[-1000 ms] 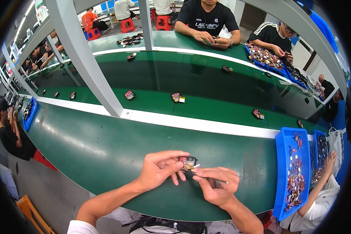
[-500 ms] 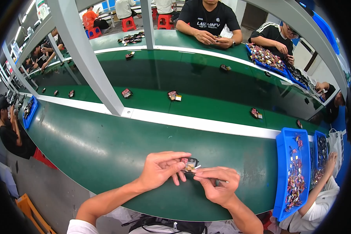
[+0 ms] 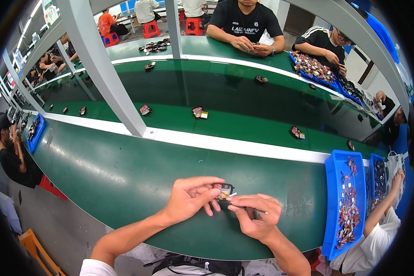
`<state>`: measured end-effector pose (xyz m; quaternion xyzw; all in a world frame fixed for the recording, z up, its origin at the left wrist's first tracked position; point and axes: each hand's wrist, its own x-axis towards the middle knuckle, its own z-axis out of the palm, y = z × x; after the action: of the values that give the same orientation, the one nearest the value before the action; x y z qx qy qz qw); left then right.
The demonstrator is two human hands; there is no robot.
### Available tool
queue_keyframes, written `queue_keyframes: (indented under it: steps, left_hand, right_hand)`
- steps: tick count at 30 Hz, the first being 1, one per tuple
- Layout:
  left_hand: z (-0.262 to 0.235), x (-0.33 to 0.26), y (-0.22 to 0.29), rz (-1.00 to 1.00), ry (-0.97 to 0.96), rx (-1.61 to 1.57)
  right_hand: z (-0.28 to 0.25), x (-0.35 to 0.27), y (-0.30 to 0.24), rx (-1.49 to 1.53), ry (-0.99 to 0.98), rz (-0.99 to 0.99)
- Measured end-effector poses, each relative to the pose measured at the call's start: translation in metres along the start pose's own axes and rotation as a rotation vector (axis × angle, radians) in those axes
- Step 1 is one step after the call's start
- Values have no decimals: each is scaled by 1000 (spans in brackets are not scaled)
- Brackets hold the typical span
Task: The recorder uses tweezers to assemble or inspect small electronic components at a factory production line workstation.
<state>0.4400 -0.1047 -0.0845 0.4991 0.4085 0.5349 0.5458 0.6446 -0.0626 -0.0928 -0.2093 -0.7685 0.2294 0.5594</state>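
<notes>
My left hand (image 3: 189,199) holds a small dark part (image 3: 224,191) with red and gold bits between thumb and fingertips, just above the green table (image 3: 115,170). My right hand (image 3: 256,216) pinches a thin metal pin or tool whose tip sticks out to the right, and its fingertips touch the same small part. Both hands meet near the table's front edge, in the lower middle of the head view.
A blue tray (image 3: 345,202) full of small parts stands to my right; a second one (image 3: 378,177) lies beyond it. Assembled pieces (image 3: 199,112) ride the green conveyor (image 3: 244,101) past a grey post (image 3: 106,69). Other workers sit across and beside me.
The pieces on the conveyor have drifted to the left. My hands stay together on the small part, with only slight finger shifts.
</notes>
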Motion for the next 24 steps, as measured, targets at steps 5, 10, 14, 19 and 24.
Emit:
queue_keyframes:
  steps: [5,10,14,19,24]
  left_hand:
    - [5,1,-2,-15,19,-7]
    - [12,3,-6,-18,41,29]
    - [16,4,-12,-38,89,57]
    - [12,35,-16,-98,154,241]
    - [1,127,-7,111,236,370]
  right_hand:
    - [-3,-4,1,-24,-23,20]
    - [-6,-5,2,-46,-39,-41]
    - [-3,-5,5,-72,-26,-84]
    - [-9,1,12,-114,26,-74]
    - [-16,-3,25,-87,163,-44]
